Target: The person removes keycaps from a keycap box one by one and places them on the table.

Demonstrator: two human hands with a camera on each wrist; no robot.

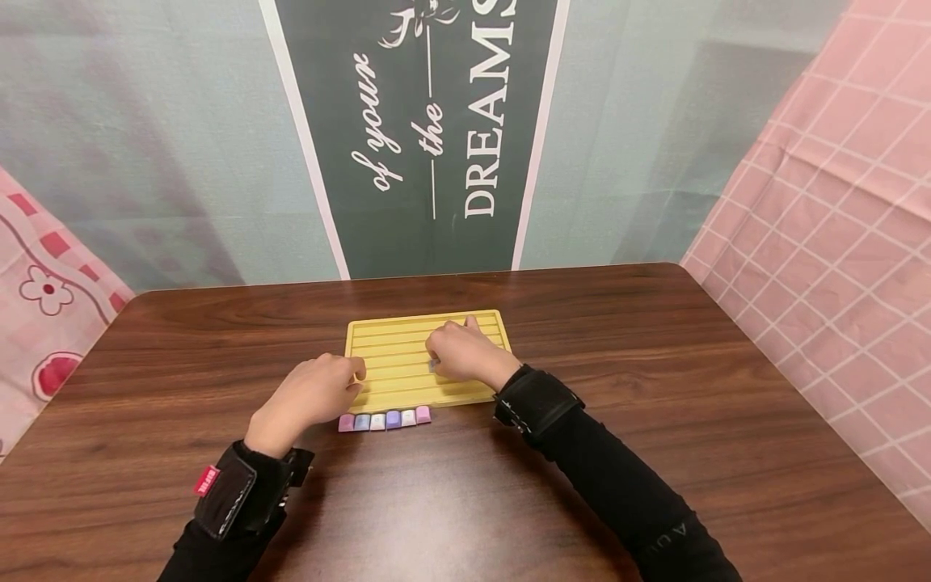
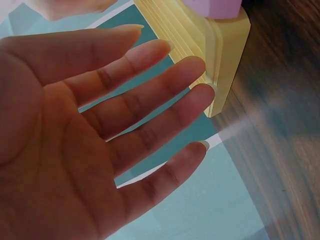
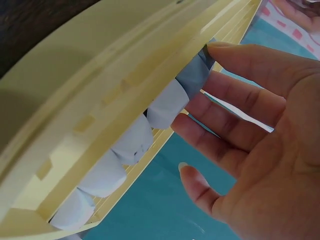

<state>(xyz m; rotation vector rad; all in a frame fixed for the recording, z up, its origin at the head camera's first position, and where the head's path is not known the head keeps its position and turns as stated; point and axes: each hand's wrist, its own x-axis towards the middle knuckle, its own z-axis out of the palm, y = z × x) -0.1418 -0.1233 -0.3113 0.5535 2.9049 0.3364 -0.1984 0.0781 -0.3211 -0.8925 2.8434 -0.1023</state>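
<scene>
A yellow ridged tray (image 1: 393, 356) lies on the table. My right hand (image 1: 465, 352) is over its right half. In the right wrist view, the thumb and fingers of that hand pinch a grey-blue keycap (image 3: 194, 77) at the end of a row of white keycaps (image 3: 132, 145) seated in the tray. Most of that row is hidden by the hand in the head view. My left hand (image 1: 323, 388) is at the tray's front left corner, its fingers extended and holding nothing. Just below the front edge sits a row of pink, blue, white and purple keycaps (image 1: 393, 419).
The brown wooden table (image 1: 655, 420) extends on both sides of the tray. Behind it hangs a curtain (image 1: 618, 137) with a dark lettered panel (image 1: 436, 226). Pink patterned cloth (image 1: 836, 242) hangs at the right, with another pink printed cloth (image 1: 51, 307) at the left.
</scene>
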